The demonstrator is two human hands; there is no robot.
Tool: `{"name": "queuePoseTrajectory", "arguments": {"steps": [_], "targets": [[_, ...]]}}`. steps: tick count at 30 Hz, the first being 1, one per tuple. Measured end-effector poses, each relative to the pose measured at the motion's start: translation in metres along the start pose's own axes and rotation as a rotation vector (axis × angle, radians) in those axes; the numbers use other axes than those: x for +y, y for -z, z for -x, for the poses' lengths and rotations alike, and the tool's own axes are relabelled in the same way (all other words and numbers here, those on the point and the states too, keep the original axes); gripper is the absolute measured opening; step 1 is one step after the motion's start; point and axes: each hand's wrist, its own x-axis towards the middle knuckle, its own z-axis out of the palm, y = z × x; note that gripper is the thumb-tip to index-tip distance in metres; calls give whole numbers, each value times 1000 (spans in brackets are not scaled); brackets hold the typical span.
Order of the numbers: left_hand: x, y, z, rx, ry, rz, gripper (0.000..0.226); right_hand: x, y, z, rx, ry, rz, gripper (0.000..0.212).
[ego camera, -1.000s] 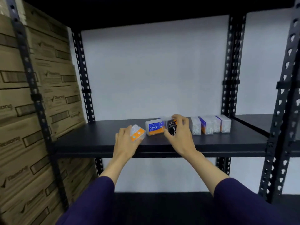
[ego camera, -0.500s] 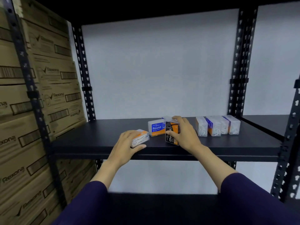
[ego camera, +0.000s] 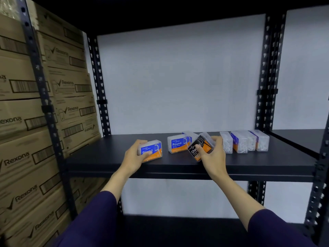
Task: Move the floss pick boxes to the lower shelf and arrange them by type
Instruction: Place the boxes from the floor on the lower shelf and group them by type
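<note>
Left hand (ego camera: 132, 156) grips a blue Round box (ego camera: 151, 150), right hand (ego camera: 211, 154) a tilted black charcoal box (ego camera: 200, 146); light, rigid, slick plastic—best gripped across the short sides.

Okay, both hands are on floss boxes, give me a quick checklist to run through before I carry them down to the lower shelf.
1. Left hand grips the blue Round box: ok.
2. Right hand grips the black Charcoal box: ok, box tilted.
3. Second Round box stays clear between the hands: ok.
4. Row of clear boxes close to the right hand, may get knocked: cannot tell.
5. Lower shelf free for landing: cannot tell, mostly hidden by the sleeves.
</note>
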Motion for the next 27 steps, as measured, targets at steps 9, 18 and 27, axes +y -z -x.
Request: {"name": "queuePoseTrajectory", "arguments": {"steps": [9,18,27], "targets": [[5,-26,-7,-34,70,-175,63,9,1,9,-65,18,436,25],[49,-37,43,108,-395,-15,46,-35,-26,26,-428,-154,-280,32],[10,49,47,405,-253,116,41,-35,-110,29,-469,219,328,62]]}}
